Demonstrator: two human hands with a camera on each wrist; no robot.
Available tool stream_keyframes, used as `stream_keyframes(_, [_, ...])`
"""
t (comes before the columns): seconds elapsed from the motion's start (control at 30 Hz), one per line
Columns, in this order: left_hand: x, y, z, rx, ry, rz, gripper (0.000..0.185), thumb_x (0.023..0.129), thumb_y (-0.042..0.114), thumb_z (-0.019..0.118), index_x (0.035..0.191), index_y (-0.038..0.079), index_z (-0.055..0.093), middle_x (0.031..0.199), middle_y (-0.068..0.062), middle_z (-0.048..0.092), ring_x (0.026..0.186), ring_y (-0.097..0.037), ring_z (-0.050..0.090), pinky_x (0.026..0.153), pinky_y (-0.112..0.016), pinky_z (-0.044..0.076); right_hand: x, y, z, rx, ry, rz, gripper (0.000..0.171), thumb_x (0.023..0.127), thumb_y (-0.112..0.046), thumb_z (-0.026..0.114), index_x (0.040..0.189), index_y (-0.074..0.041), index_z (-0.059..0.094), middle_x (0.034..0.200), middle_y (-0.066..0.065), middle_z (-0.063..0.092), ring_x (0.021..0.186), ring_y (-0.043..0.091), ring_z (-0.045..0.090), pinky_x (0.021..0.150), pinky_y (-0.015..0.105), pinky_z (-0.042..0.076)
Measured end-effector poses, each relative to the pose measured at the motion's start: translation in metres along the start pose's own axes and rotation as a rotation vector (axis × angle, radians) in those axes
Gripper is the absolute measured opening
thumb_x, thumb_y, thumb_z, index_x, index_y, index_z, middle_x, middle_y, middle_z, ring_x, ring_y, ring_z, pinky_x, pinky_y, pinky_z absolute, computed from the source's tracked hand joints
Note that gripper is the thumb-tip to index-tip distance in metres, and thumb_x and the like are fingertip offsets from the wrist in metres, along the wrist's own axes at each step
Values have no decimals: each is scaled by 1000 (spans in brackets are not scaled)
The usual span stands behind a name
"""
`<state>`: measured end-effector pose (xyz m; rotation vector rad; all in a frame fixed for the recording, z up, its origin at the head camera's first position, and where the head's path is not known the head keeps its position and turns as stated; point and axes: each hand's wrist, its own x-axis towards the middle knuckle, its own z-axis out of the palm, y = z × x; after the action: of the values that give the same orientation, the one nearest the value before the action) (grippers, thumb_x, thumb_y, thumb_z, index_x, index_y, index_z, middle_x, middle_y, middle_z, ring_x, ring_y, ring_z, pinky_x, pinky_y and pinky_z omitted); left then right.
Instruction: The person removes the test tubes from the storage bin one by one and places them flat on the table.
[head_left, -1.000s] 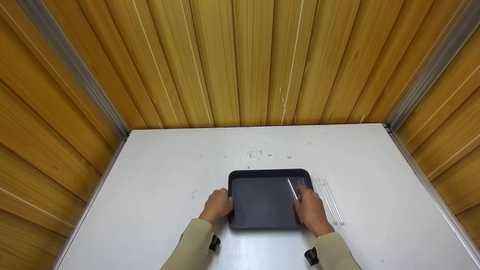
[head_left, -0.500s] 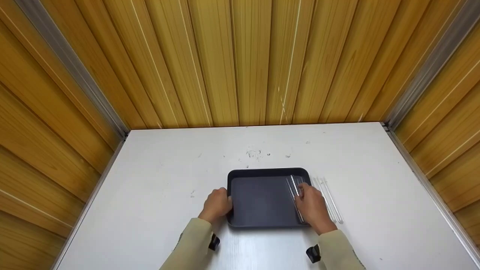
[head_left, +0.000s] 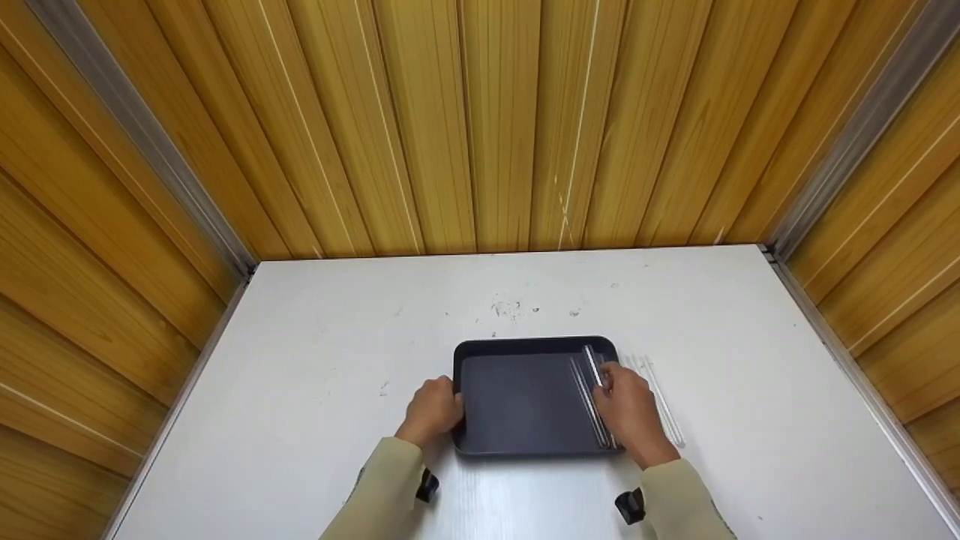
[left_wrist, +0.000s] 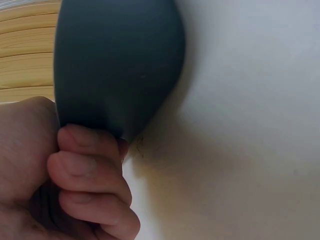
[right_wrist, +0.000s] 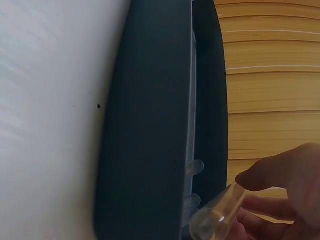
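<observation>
A: What is being hidden or cut off?

B: In the left wrist view only a corner of the tray [left_wrist: 117,65] is being shown, and the left hand [left_wrist: 65,185] is being cropped at the bottom edge. In the right wrist view the right hand [right_wrist: 280,195] is being cut off at the corner, and the tube [right_wrist: 217,212] is being seen only at its open end. The clear glass is hard to make out against the white table [head_left: 300,375].

A: How is the tube being held, and where?

B: It is being pinched between the right hand's [head_left: 628,409] thumb and fingers, over the right side of the tray [head_left: 517,401], pointing away from the person. It is a thin, transparent glass tube [head_left: 594,369].

A: And the left hand?

B: The left hand [head_left: 433,411] is curled around the tray's left edge, so the tray is being gripped.

A: What else is lying around?

B: More tubes [head_left: 589,405] are lying inside the tray along its right wall, just beside the held one. Others [head_left: 660,401] are lying on the table just right of the tray, partly being covered by the right hand. Wooden walls [head_left: 480,127] are enclosing the table.
</observation>
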<state>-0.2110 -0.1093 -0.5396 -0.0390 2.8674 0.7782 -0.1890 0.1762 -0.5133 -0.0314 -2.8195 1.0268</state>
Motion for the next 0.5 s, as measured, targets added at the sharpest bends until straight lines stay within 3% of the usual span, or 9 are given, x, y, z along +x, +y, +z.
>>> stream_keyframes(0.5, [-1,-1,0,3,7,5,20,90,12,55,97,-6,62,87,-17,65,72,-24,58,67,-43,49,0,0,-12,-3,47,27,34,85,-5,61,117,7,61,89,12,61,80,23,55,72,40,45])
